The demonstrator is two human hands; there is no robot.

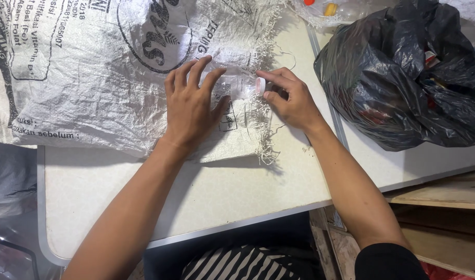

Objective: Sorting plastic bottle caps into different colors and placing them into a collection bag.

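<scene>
A clear plastic bottle (236, 85) lies on its side on a white woven sack (92, 78) that is spread over the pale surface (206, 192), close to the sack's frayed right edge. The left hand (190, 106) is laid flat over the bottle's body, fingers spread and pressing down rather than curled round it, so its grip is open and simply pinning the bottle in place. The right hand (292, 98) has its thumb and forefinger pinched on the bottle's pale pink cap (259, 85), the other fingers tucked in behind, a narrow closed grip on the cap alone. Judging by this hold, the step in hand looks like working the cap at the bottle's neck, with one hand steadying and the other turning. The next move would likely call for a firm twist at the fingertips while the left palm keeps the bottle from rolling on the slick sack; whether the cap is being loosened or tightened cannot be told. To the right, on an adjoining surface, sits a full black plastic bag (403, 72), well apart from the hands, and a clear bag with coloured caps (325, 9) shows at the top edge.
</scene>
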